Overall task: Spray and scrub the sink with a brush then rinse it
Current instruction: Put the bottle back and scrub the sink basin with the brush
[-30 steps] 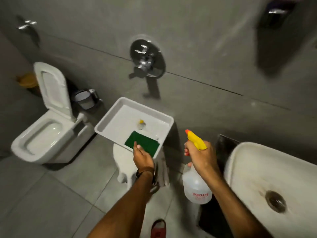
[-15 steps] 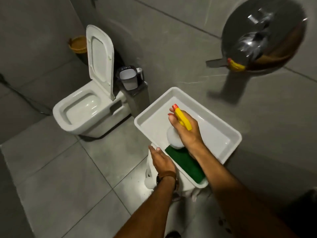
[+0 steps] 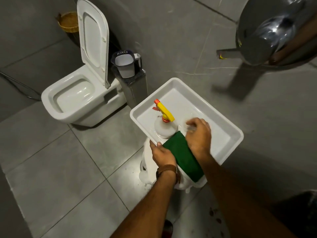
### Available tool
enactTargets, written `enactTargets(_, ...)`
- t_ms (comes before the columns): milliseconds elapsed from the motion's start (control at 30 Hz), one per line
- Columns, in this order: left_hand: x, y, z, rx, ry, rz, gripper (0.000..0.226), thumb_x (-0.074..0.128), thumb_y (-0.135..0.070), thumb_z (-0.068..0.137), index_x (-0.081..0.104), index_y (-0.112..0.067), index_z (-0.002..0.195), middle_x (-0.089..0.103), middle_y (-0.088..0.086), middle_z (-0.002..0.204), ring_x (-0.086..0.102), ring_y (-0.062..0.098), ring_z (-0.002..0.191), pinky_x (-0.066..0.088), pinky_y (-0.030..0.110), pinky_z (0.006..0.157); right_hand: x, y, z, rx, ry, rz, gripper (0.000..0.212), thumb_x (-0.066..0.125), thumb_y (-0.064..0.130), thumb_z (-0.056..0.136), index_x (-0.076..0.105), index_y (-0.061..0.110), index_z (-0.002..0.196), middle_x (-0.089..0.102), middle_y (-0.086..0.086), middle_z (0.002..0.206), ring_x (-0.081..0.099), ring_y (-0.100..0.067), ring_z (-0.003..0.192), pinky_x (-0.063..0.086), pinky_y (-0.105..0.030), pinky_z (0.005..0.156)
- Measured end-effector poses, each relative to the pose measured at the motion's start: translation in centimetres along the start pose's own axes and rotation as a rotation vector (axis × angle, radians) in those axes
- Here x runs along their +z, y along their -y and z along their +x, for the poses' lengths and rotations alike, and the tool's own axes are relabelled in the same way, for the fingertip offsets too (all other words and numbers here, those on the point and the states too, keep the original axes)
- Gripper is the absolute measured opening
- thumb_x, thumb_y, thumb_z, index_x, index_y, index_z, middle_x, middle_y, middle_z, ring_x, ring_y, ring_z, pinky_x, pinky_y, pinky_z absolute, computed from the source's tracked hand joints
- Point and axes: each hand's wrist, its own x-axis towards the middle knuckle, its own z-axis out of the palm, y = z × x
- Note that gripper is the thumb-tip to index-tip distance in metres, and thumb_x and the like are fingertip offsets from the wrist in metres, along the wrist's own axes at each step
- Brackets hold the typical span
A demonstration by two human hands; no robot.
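Note:
A white plastic tray [image 3: 188, 102] rests on a white stool [image 3: 148, 169]. A clear spray bottle [image 3: 164, 130] with a yellow and orange trigger stands upright in it, untouched by either hand. A green scrub pad [image 3: 183, 158] lies at the tray's near edge and hangs over it. My left hand [image 3: 161, 153] grips the near rim, thumb on top, beside the pad. My right hand [image 3: 199, 134] hovers inside the tray just right of the bottle, fingers curled and blurred over a small pale thing. The sink is out of view.
A white toilet [image 3: 72, 100] with its lid up stands to the left, with a mug [image 3: 125, 66] on a ledge beside it and a woven basket [image 3: 68, 22] behind. A chrome wall tap [image 3: 274, 30] juts out at the upper right. Grey floor tiles lie at the left.
My right hand carried the spray bottle from beside the sink, stood it in the tray and let go, then shifted right. My view swung left, away from the sink.

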Motion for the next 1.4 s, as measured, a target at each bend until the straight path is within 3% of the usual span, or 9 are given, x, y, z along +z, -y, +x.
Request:
enactTargets(100, 0.0, 0.1, 0.1, 0.01, -0.002, 0.027, 0.041, 0.038, -0.016, 0.102, 0.044, -0.016, 0.143, 0.065, 0.012, 0.124, 0.061, 0.032, 0.112, 0.038, 0.019, 0.087, -1.2, -3.5, -1.3, 0.227, 0.027, -0.425, 0.027, 0.063, 0.017, 0.094, 0.067, 0.012, 0.12, 0.069, -0.013, 0.117, 0.06, -0.035, 0.112, 0.048, -0.044, 0.095)
enactTargets(233, -0.1, 0.2, 0.2, 0.018, 0.02, 0.083, 0.046, 0.038, -0.017, 0.103, 0.036, -0.015, 0.149, 0.061, 0.014, 0.132, 0.057, 0.034, 0.12, 0.036, 0.019, 0.091, -1.0, -4.7, -2.3, 0.226, 0.142, -0.635, 0.024, 0.058, 0.032, 0.103, 0.064, 0.013, 0.117, 0.069, -0.009, 0.118, 0.06, -0.029, 0.113, 0.043, -0.042, 0.094)
enactTargets(367, -0.8, -0.5, -1.5, 0.083, -0.008, 0.16, 0.052, 0.035, -0.017, 0.104, 0.022, -0.005, 0.153, 0.026, 0.013, 0.16, 0.032, 0.029, 0.144, 0.025, 0.028, 0.115, -2.9, -4.0, -2.4, 0.188, 0.131, -0.532, 0.018, 0.055, 0.023, 0.105, 0.058, 0.008, 0.115, 0.072, -0.014, 0.114, 0.066, -0.034, 0.108, 0.05, -0.045, 0.088)
enactTargets(467, -1.0, -1.9, -4.4, 0.177, 0.018, 0.183, 0.05, 0.033, -0.019, 0.105, 0.027, -0.003, 0.151, 0.012, 0.007, 0.164, 0.025, 0.024, 0.147, 0.02, 0.019, 0.111, -6.0, -3.4, -3.8, 0.192, 0.125, -0.396, 0.011, 0.055, 0.014, 0.104, 0.051, 0.007, 0.112, 0.074, -0.018, 0.111, 0.071, -0.038, 0.099, 0.053, -0.042, 0.073)
enactTargets(700, -0.1, -6.6, -16.5, 0.434, 0.295, 0.112, 0.049, 0.032, -0.023, 0.105, 0.03, -0.003, 0.15, 0.03, 0.012, 0.159, 0.028, 0.023, 0.146, 0.021, 0.025, 0.118, -17.5, -3.6, -10.7, 0.351, 0.054, -0.197, 0.027, 0.051, 0.019, 0.103, 0.062, 0.012, 0.128, 0.071, -0.023, 0.118, 0.066, -0.046, 0.109, 0.057, -0.047, 0.088)
enactTargets(833, -0.5, -6.6, -24.8, 0.558, 0.438, 0.162, 0.049, 0.031, -0.024, 0.105, 0.031, -0.002, 0.15, 0.029, 0.011, 0.159, 0.025, 0.022, 0.148, 0.015, 0.017, 0.116, -24.5, -5.6, -16.6, 0.361, -0.024, -0.128, 0.03, 0.051, 0.023, 0.105, 0.067, 0.017, 0.129, 0.074, -0.018, 0.119, 0.066, -0.041, 0.113, 0.055, -0.042, 0.09)
enactTargets(1067, -2.6, -1.5, -39.4, 0.658, 0.67, 0.289, 0.047, 0.034, -0.023, 0.105, 0.039, -0.002, 0.146, 0.042, 0.016, 0.151, 0.039, 0.028, 0.14, 0.025, 0.028, 0.114, -36.6, -12.6, -30.7, 0.46, -0.296, -0.079, 0.031, 0.051, 0.02, 0.105, 0.069, 0.016, 0.13, 0.075, -0.015, 0.122, 0.066, -0.039, 0.115, 0.053, -0.04, 0.095)
enactTargets(1267, -4.5, 4.4, -47.5, 0.712, 0.826, 0.47, 0.048, 0.032, -0.029, 0.105, 0.041, -0.005, 0.145, 0.044, 0.016, 0.15, 0.04, 0.03, 0.14, 0.03, 0.039, 0.117, -43.6, -20.7, -42.3, 0.611, -0.309, -0.14, 0.035, 0.051, 0.021, 0.104, 0.066, 0.019, 0.135, 0.073, -0.016, 0.127, 0.065, -0.041, 0.12, 0.052, -0.041, 0.098)
enactTargets(1400, -5.3, 7.3, -49.9, 0.898, 0.906, 0.605, 0.048, 0.031, -0.025, 0.105, 0.04, -0.001, 0.145, 0.039, 0.017, 0.153, 0.028, 0.031, 0.146, 0.023, 0.041, 0.12, -46.0, -25.1, -48.4, 0.706, -0.283, -0.161, 0.037, 0.053, 0.023, 0.103, 0.065, 0.021, 0.139, 0.07, -0.013, 0.134, 0.064, -0.036, 0.124, 0.051, -0.038, 0.102)
